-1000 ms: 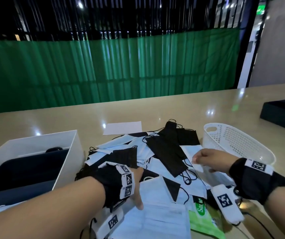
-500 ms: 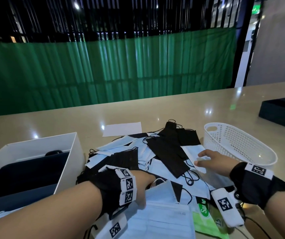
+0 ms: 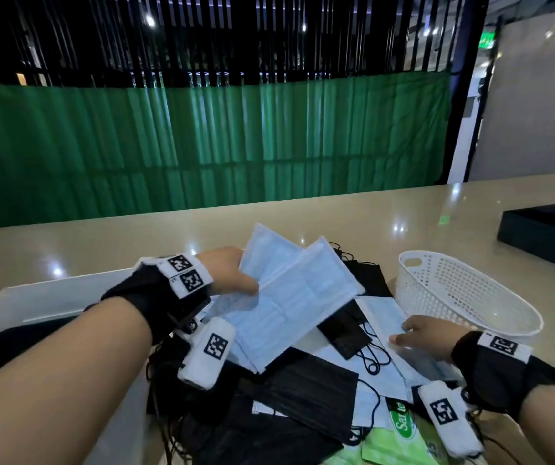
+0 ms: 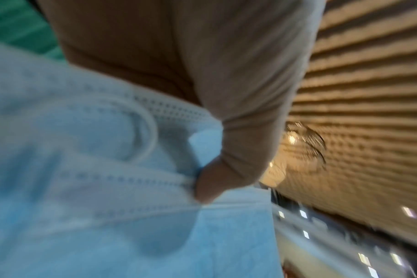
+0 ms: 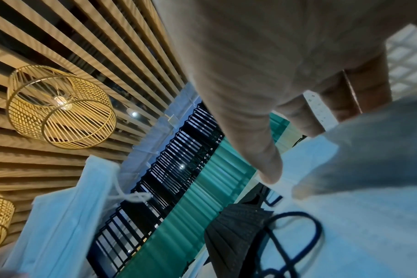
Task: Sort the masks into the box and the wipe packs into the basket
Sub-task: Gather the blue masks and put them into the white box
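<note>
Dim indoor light, soft and smeared views

We see small ceiling glints mirrored on the glossy counter (image 3: 353,213); the left wrist view is motion-blurred, the wide lenses bend the edges, and a cage lamp (image 5: 60,107) glows warm.

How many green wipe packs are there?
1 that I can see: the green wipe pack lies at the near edge of the pile, partly under masks, beside the right hand. The white basket shows none inside. More may hide under the mask pile.
</note>
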`<act>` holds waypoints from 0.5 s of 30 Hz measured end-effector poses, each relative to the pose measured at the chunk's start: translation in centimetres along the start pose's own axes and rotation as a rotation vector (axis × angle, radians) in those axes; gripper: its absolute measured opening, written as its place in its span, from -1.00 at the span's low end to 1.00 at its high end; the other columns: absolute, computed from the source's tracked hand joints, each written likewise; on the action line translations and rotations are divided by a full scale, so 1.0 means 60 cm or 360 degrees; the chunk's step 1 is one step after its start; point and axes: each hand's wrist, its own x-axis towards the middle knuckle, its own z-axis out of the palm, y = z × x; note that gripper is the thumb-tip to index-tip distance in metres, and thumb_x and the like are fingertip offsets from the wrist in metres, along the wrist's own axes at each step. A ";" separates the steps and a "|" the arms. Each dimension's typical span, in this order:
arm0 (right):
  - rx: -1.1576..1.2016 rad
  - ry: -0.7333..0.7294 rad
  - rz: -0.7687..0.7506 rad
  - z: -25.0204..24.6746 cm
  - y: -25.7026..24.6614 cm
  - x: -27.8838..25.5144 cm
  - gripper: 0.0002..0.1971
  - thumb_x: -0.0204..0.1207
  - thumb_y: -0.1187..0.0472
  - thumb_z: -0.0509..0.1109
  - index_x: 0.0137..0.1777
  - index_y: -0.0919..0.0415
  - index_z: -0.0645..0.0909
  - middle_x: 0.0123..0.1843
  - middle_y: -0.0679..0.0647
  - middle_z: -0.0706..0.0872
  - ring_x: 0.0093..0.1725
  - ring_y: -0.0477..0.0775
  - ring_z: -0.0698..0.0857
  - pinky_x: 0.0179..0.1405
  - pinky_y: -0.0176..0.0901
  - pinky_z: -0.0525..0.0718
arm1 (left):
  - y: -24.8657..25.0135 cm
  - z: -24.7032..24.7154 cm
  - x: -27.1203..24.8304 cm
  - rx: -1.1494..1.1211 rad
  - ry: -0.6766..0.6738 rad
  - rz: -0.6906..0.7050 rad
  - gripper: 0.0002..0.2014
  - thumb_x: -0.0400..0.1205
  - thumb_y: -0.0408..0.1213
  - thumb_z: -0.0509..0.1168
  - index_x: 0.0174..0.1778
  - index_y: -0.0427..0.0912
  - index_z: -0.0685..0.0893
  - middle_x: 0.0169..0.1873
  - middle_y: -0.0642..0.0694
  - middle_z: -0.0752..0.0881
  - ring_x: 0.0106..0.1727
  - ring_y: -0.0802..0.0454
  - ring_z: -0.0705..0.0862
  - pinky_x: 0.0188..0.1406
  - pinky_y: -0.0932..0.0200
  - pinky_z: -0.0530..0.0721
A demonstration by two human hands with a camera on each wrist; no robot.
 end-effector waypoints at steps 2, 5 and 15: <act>-0.0012 0.0049 -0.0024 -0.001 -0.002 0.000 -0.48 0.58 -0.09 0.32 0.41 0.23 0.47 0.43 0.15 0.54 0.34 0.10 0.54 0.18 -0.19 0.43 | -0.025 0.009 0.005 -0.0206 0.0020 -0.0033 -0.27 0.13 0.01 0.43 0.30 0.08 0.53 0.03 -0.01 0.77 0.02 -0.02 0.76 0.13 -0.06 0.71; -0.0173 0.0064 0.0000 -0.004 -0.011 -0.003 -0.47 0.60 -0.12 0.27 0.44 0.20 0.40 0.44 0.12 0.50 0.18 0.02 0.53 0.03 -0.29 0.40 | -0.056 0.027 0.015 -0.0296 0.0016 -0.0104 -0.15 0.16 0.01 0.48 0.36 0.38 0.23 0.07 0.03 0.74 -0.03 -0.05 0.78 0.04 -0.11 0.76; -0.0432 0.0067 0.0021 0.012 -0.013 0.024 -0.59 0.50 -0.15 0.33 -0.41 0.09 0.37 -0.43 -0.03 0.44 -0.37 -0.07 0.46 -0.40 -0.30 0.31 | -0.071 0.031 0.022 -0.0546 0.0149 -0.0081 -0.27 0.37 -0.17 0.49 0.45 0.13 0.33 0.10 -0.05 0.71 0.04 -0.10 0.73 0.15 -0.12 0.69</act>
